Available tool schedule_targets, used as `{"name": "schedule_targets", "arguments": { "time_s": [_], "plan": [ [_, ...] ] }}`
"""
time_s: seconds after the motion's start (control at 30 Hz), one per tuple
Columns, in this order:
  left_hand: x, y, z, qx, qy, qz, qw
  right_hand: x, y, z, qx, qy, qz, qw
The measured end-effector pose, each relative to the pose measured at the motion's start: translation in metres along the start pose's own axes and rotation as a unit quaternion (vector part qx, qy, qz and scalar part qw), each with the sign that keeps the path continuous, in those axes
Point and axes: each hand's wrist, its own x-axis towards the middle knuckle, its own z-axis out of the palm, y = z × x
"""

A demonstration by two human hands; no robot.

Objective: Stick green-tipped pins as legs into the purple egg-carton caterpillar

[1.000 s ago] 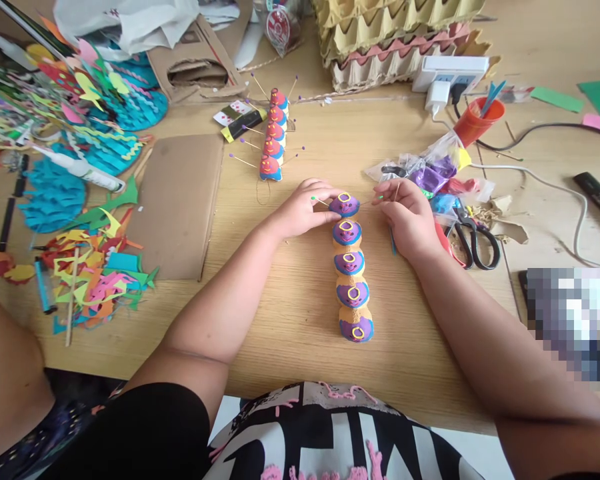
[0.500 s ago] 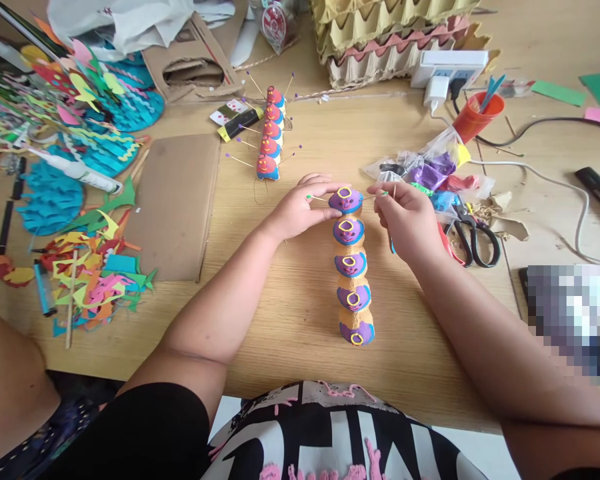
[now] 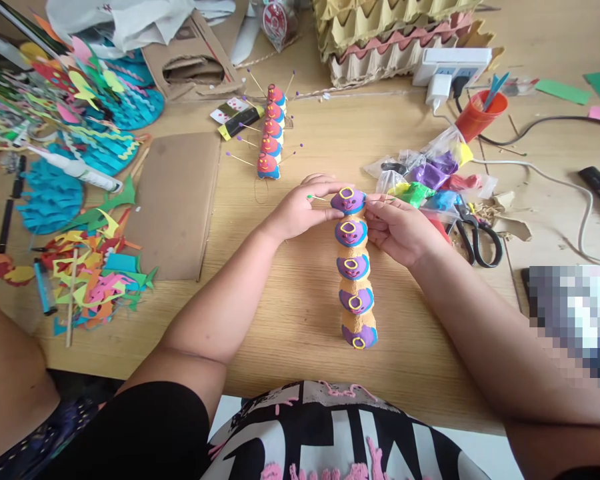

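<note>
While the left hand steadies the far end of the painted strip, its thumb and forefinger pinch the left side of the end bump, with a green-tipped stick jutting out between them. The right hand has its thumb and fingertips drawn together against the right side of that bump, seemingly on a thin stick; most of it is hidden, so how deep it sits cannot be told.

The step in hand appears to be setting that stick into the wall. To do it well, the grip should stay close to the bump so the stick does not bend, pushing straight and gently while the left hand braces the opposite side. Too hard a squeeze could dent the shell or smear the yellow ring. Matching the slant of the green-tipped stick would keep the pair even.

The painted strip lies lengthwise on the tabletop, its near end towards the person. Beyond it, to the left, the red strip has purple-tipped sticks along both sides, a handy guide for angle. Right of the hands are bagged clay and scissors; cardboard and paper scraps lie left.
</note>
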Motion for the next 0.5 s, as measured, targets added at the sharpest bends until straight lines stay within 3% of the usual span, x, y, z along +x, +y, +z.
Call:
{"name": "schedule_targets", "arguments": {
  "time_s": [0.5],
  "plan": [
    [-0.0013,-0.0029,0.0008,0.004,-0.01,0.001,1.0,0.0016,-0.0022,-0.0023,0.019,-0.032,0.041,0.998]
  ]
}}
